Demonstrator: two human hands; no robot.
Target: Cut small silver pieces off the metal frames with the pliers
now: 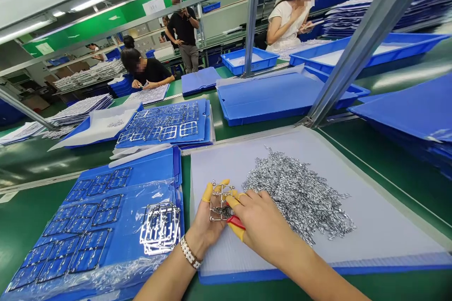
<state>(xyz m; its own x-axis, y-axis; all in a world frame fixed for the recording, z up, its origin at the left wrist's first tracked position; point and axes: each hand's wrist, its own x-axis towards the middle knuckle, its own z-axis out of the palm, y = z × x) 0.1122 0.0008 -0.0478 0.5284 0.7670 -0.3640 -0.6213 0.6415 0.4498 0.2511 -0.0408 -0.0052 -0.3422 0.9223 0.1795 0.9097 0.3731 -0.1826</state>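
Observation:
My left hand (206,221) grips a stamped silver metal frame (221,202) upright, with yellow finger cots on its fingertips. My right hand (261,223) closes on red-handled cutters (236,222) against that frame, and their blades are hidden among the fingers. Just beyond my hands lies a heap of small silver metal pieces (296,195) on a white corrugated plastic sheet (381,225). To the left, a stack of similar metal frames (160,228) rests on a clear plastic bag over a blue tray (95,225). A beaded bracelet (189,252) circles my left wrist.
Green workbenches carry more blue trays, some holding metal frames, and grey metal posts (339,51) rise among them. Several co-workers are at the benches: one seated (148,68), one in white (287,21), one standing in black (183,28).

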